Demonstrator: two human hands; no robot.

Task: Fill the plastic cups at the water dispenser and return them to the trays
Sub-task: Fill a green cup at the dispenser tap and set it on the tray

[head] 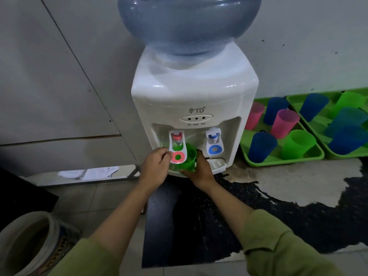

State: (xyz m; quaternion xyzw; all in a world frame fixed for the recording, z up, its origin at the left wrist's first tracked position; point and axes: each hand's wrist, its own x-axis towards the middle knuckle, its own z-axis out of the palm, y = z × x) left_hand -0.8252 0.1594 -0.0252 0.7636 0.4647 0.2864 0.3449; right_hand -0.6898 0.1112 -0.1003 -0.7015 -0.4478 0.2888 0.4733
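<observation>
A white water dispenser (194,92) with a blue bottle (189,22) on top stands on the counter. My right hand (200,169) grips a green plastic cup (188,159) under the red tap (177,137). My left hand (156,165) pinches the red tap's white paddle lever (177,156) with curled fingers. To the right lie two green trays (282,160), (338,153) holding pink, blue and green cups; several stand upside down, such as a pink cup (284,123) and a blue cup (260,147).
The blue tap (214,142) is free on the right of the dispenser. A drip tray (218,164) sits below it. A white bucket (29,244) stands on the floor at lower left. Papers (87,173) lie on a low shelf at left.
</observation>
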